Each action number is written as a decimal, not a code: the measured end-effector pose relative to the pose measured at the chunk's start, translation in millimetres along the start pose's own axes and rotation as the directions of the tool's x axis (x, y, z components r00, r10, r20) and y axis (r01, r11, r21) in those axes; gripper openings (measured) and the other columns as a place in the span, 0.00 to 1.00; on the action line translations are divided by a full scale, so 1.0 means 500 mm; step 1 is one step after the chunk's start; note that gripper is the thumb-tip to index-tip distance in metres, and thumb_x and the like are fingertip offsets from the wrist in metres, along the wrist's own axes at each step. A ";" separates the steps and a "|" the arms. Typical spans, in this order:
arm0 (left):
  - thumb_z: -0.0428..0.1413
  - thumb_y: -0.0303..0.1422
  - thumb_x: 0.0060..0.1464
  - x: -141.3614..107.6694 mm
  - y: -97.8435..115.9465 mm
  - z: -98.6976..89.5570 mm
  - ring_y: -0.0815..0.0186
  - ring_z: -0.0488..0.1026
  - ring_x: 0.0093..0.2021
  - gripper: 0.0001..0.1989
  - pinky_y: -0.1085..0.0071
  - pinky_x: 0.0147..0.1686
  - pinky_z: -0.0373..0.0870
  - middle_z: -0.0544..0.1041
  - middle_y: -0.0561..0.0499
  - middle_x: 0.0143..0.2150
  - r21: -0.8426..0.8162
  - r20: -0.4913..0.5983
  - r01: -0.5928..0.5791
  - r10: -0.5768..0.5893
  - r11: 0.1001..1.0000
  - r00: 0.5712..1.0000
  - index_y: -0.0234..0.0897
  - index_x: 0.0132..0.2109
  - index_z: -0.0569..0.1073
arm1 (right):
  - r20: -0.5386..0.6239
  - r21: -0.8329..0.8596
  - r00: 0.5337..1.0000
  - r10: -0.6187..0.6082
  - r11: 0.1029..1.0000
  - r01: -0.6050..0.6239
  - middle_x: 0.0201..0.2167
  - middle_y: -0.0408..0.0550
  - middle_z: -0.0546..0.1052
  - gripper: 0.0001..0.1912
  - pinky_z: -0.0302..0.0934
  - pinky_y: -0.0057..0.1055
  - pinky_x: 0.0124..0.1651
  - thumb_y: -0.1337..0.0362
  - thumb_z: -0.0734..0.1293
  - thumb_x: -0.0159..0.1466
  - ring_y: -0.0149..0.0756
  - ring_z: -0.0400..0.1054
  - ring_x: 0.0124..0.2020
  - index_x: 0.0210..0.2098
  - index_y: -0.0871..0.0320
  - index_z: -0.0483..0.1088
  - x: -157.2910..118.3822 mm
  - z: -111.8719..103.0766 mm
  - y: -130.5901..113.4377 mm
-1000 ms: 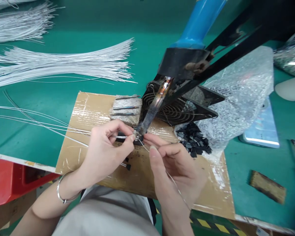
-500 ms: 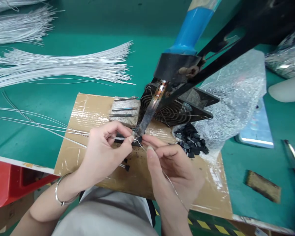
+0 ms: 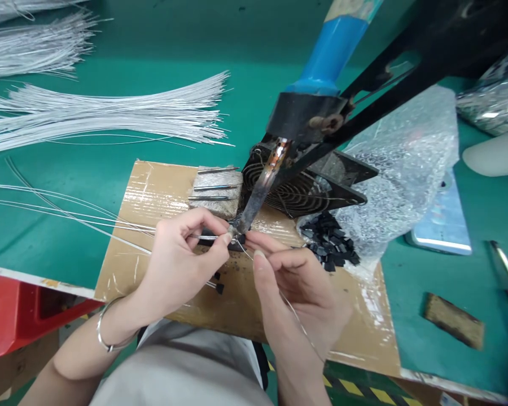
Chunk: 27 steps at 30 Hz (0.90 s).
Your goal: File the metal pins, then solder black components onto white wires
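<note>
Slim white wires (image 3: 144, 228), smooth and slightly bowed, run from the left over shiny brown cardboard (image 3: 364, 321) into the left hand (image 3: 190, 259), whose fingers pinch them beside the tip of a blue-handled soldering iron (image 3: 258, 197). The right hand (image 3: 305, 287) has its fingers drawn together on a thin, curving silvery wire (image 3: 297, 318) leading to that tip. The cardboard lies on a green worktop (image 3: 258, 107); yellow-and-black striping (image 3: 350, 387) marks the floor below.

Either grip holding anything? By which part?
Left grip: wires, pinched close to their ends beside the iron. Right grip: thin strand, held a little back from its end near the iron.
</note>
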State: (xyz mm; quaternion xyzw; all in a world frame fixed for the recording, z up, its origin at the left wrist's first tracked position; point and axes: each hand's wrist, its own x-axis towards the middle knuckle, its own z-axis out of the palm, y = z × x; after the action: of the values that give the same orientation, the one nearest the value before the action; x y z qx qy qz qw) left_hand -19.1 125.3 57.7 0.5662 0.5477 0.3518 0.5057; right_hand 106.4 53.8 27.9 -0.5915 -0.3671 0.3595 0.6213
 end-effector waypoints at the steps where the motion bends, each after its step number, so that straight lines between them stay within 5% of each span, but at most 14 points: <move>1: 0.60 0.25 0.51 0.000 0.000 0.000 0.68 0.73 0.28 0.04 0.72 0.25 0.62 0.81 0.51 0.31 0.001 0.002 -0.003 0.003 1.000 1.000 0.37 0.29 0.75 | -0.003 -0.001 1.000 -0.001 1.000 0.001 0.48 0.47 0.85 0.08 0.76 0.33 0.55 0.65 0.72 0.68 0.36 0.81 0.49 0.31 0.53 0.71 0.000 0.000 0.000; 22: 0.59 0.25 0.50 0.001 -0.001 0.004 0.67 0.74 0.30 0.04 0.72 0.29 0.67 0.81 0.51 0.31 0.014 0.000 -0.024 0.024 1.000 1.000 0.37 0.29 0.75 | -0.020 -0.037 1.000 0.008 0.999 -0.008 0.46 0.49 0.86 0.10 0.77 0.36 0.51 0.63 0.72 0.67 0.39 0.82 0.45 0.30 0.54 0.71 0.003 0.001 0.001; 27: 0.59 0.25 0.51 0.000 -0.001 0.001 0.67 0.74 0.29 0.04 0.72 0.27 0.66 0.81 0.51 0.31 0.012 0.010 -0.036 0.035 0.999 0.999 0.36 0.29 0.76 | -0.018 -0.035 1.000 -0.014 0.999 0.013 0.46 0.46 0.86 0.09 0.77 0.30 0.51 0.65 0.72 0.67 0.35 0.82 0.44 0.31 0.54 0.71 0.004 0.001 0.000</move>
State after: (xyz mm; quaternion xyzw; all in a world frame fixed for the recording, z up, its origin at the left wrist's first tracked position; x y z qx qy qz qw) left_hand -18.5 125.2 57.0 0.5806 0.5371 0.3545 0.4988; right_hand 106.7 55.7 27.8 -0.6032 -0.3717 0.3433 0.6166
